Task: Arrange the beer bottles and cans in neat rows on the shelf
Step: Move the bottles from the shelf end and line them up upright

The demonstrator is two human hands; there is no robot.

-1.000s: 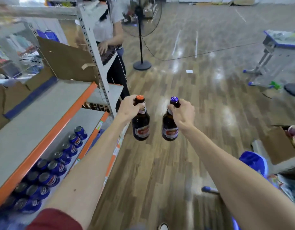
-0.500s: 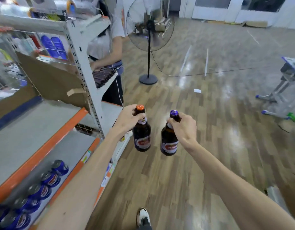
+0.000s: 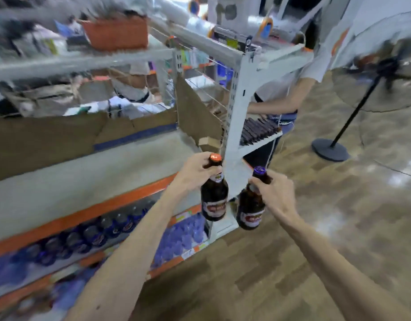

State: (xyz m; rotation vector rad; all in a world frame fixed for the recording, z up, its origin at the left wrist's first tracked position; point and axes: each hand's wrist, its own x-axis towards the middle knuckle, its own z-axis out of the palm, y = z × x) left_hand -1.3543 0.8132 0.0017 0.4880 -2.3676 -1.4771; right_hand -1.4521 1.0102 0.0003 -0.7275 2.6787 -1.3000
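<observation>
Light: bright and even; pale glare is reflected off the floor (image 3: 352,205) at right.
Blur: left side and top are smeared by motion.
Edges: lines are bent outward.

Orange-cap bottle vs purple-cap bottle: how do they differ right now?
The orange-cap bottle hangs nearly upright; the purple-cap bottle tilts, base swung left. The left hand grips the orange-cap bottle's neck; the right hand grips the purple-cap bottle's. The orange-cap bottle sits higher in frame than the purple-cap bottle. Shared: dark brown glass, red-and-white labels, both held in the air.
</observation>
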